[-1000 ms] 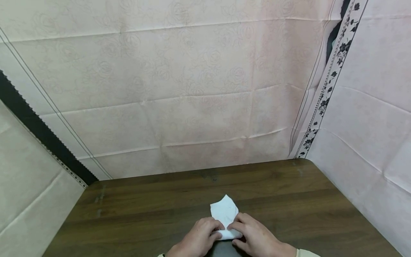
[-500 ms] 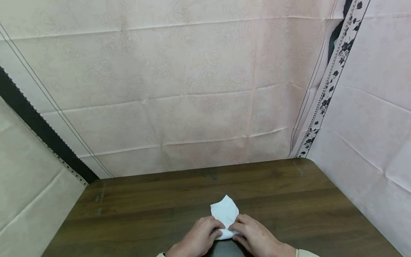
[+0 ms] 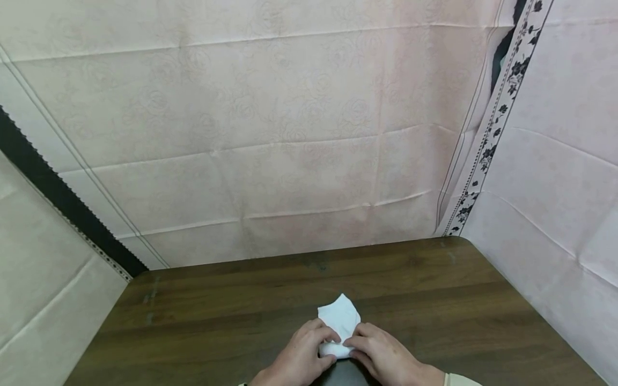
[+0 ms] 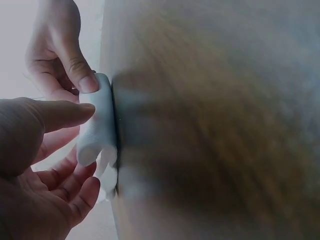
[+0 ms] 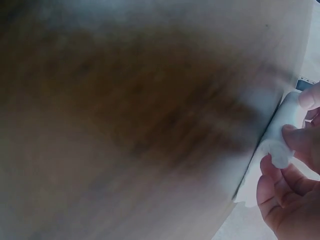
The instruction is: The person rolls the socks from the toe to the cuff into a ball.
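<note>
A small white cloth (image 3: 340, 316) lies on the wooden table, its far part flat with a pointed edge and its near part rolled into a short tube. My left hand (image 3: 304, 351) holds the left end of the roll, thumb on the near side and fingers over the top. At the right end, my right hand (image 3: 383, 354) grips the roll between thumb and curled fingers. In the left wrist view the rolled cloth (image 4: 97, 120) shows its spiral end, with both thumbs on it. The right wrist view shows the cloth roll (image 5: 280, 135) with the flat layer beneath.
The brown wooden table (image 3: 217, 311) extends around the hands. A pale patterned cloth sheet (image 3: 289, 107) hangs behind it, with more sheets at the left and right sides. A dark grey patch (image 3: 343, 372) shows between the wrists.
My left thumb has shifted down and nearer, showing more of the roll's left end. The right thumb has moved up to the roll. The cloth has barely moved.
</note>
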`<state>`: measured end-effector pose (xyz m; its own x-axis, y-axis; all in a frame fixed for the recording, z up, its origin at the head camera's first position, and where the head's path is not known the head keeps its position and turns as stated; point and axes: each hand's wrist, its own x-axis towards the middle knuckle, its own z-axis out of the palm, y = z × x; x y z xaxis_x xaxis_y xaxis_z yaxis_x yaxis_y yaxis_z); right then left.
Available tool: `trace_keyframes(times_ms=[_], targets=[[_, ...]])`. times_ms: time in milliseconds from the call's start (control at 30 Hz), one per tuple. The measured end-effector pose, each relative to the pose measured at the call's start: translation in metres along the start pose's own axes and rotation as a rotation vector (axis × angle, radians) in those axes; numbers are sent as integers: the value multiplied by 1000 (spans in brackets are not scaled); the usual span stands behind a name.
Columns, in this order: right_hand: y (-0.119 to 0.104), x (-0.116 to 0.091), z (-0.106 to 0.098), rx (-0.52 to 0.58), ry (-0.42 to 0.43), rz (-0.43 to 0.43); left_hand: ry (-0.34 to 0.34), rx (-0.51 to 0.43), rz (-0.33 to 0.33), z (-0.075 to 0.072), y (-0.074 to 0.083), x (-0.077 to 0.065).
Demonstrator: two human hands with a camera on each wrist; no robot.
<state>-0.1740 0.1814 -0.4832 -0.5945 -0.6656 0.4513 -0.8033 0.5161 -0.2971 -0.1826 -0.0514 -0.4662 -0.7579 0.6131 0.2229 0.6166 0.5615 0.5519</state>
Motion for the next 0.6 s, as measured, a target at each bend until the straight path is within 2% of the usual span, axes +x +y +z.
trace_keyframes(times_ms=[167,367,600], targets=[[0,2,-2,48,-54,32,-13,-6,-14,0,0,0],[0,4,-2,41,-73,47,-20,19,-42,-1,0,1],[1,5,0,9,-68,21,-18,49,-18,0,-1,1]])
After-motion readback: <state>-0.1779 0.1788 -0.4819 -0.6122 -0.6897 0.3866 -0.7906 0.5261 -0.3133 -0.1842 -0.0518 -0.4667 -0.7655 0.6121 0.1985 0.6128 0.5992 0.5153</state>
